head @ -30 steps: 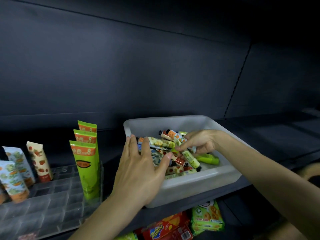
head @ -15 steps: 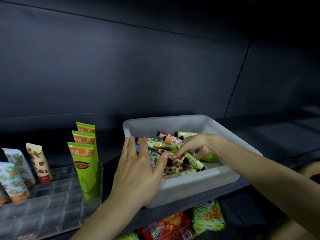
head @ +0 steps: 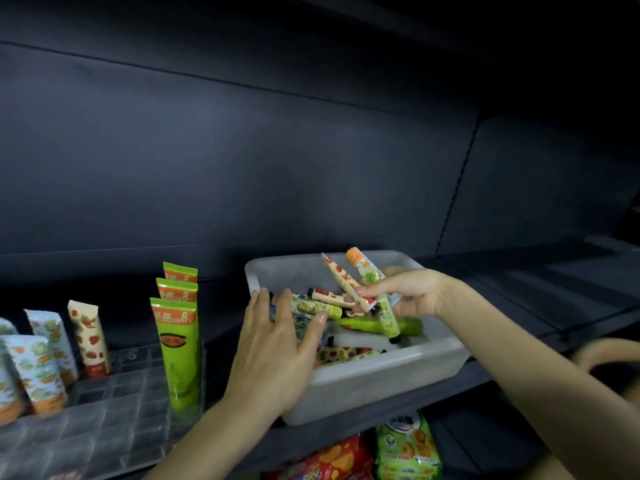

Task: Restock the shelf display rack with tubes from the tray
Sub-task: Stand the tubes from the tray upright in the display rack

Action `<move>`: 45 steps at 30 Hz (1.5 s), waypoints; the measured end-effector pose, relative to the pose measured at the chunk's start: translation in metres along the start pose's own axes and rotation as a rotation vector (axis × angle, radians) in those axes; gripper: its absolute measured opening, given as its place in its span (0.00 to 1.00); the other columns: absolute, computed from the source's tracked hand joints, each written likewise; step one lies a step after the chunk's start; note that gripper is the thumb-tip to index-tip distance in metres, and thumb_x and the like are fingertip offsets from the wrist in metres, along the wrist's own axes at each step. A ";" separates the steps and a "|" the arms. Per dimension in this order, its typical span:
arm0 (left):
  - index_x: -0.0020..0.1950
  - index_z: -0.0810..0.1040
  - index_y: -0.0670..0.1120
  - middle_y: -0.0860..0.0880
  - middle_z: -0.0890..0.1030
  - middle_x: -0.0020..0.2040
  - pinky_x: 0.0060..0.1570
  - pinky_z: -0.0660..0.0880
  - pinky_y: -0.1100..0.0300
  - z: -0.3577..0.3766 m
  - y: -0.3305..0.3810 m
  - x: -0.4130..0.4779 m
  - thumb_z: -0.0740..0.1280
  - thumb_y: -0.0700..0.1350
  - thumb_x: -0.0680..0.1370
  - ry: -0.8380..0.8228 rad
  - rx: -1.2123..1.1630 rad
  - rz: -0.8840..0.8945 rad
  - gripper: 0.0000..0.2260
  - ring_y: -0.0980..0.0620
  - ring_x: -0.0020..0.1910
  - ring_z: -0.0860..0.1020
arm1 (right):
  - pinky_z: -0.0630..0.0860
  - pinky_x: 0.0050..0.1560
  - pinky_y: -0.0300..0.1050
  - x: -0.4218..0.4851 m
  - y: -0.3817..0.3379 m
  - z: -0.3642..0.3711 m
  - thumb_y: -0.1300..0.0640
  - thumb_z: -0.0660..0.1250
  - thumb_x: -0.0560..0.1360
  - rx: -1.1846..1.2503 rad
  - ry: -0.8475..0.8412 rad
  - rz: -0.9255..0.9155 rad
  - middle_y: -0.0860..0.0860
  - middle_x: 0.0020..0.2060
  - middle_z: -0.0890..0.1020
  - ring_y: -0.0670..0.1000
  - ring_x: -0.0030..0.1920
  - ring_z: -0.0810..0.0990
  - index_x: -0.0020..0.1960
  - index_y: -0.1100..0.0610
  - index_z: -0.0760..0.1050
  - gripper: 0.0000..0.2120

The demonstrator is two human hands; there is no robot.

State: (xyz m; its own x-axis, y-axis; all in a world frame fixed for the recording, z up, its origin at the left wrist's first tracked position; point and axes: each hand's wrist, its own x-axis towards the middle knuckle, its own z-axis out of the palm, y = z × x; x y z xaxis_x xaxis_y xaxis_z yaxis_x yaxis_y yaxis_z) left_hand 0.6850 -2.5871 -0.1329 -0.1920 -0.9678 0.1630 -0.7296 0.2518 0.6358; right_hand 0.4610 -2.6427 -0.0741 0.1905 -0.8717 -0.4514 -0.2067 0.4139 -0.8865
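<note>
A white tray [head: 381,379] sits on the dark shelf and holds several small printed tubes. My right hand [head: 408,292] is raised over the tray and grips two tubes [head: 349,282], a cream one with red fruit and one with an orange end, both tilted up. My left hand [head: 277,344] lies flat, fingers spread, over the tray's left front corner and the tubes there. A clear gridded display rack [head: 104,417] stands to the left, with three tall green tubes [head: 176,344] and several smaller printed tubes [head: 38,368] upright in it.
The dark back panel of the shelf rises behind everything. Snack packets [head: 405,448] lie on the shelf below, under the tray. To the right of the tray the shelf surface [head: 536,289] runs on, bare and dark.
My right hand has risen out of the tray with two tubes in its grip, tilting them upward. My left hand stays spread on the tray's left front corner.
</note>
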 end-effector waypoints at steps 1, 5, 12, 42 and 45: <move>0.79 0.46 0.51 0.50 0.42 0.80 0.74 0.44 0.58 -0.001 0.001 -0.001 0.47 0.65 0.78 0.018 -0.032 0.015 0.33 0.54 0.77 0.39 | 0.79 0.50 0.45 -0.006 -0.002 0.003 0.61 0.73 0.68 0.048 0.005 -0.032 0.56 0.52 0.84 0.50 0.48 0.84 0.60 0.64 0.76 0.22; 0.79 0.47 0.52 0.54 0.46 0.80 0.70 0.44 0.64 -0.011 0.008 -0.008 0.46 0.67 0.72 0.058 -0.161 0.120 0.38 0.59 0.77 0.44 | 0.79 0.48 0.47 -0.033 -0.010 0.024 0.61 0.72 0.68 0.222 0.005 -0.182 0.56 0.50 0.84 0.51 0.48 0.84 0.56 0.61 0.78 0.17; 0.72 0.67 0.54 0.57 0.73 0.68 0.58 0.70 0.65 -0.043 0.033 -0.025 0.58 0.75 0.65 -0.203 -0.733 0.051 0.41 0.61 0.63 0.72 | 0.82 0.48 0.46 -0.077 -0.024 0.085 0.62 0.68 0.69 0.321 -0.022 -0.455 0.56 0.47 0.84 0.51 0.48 0.84 0.56 0.63 0.77 0.16; 0.55 0.74 0.46 0.39 0.85 0.46 0.42 0.83 0.51 -0.106 -0.010 -0.091 0.64 0.44 0.79 -0.191 -1.246 -0.139 0.06 0.44 0.45 0.85 | 0.81 0.41 0.42 -0.085 -0.028 0.153 0.62 0.65 0.73 0.631 -0.030 -0.489 0.58 0.45 0.81 0.51 0.42 0.83 0.58 0.68 0.74 0.16; 0.56 0.75 0.45 0.42 0.86 0.45 0.41 0.83 0.50 -0.109 -0.018 -0.085 0.65 0.44 0.79 -0.115 -1.348 -0.215 0.07 0.45 0.46 0.85 | 0.80 0.36 0.39 -0.096 -0.013 0.163 0.57 0.66 0.71 0.431 -0.002 -0.418 0.58 0.42 0.82 0.50 0.38 0.82 0.58 0.67 0.76 0.18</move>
State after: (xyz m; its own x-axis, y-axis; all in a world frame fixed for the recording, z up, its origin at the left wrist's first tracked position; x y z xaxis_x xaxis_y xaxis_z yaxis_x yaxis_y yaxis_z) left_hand 0.7858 -2.5095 -0.0760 -0.2584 -0.9646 -0.0522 0.4344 -0.1643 0.8856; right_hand 0.6022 -2.5212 -0.0361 0.1740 -0.9832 -0.0551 0.2940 0.1053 -0.9500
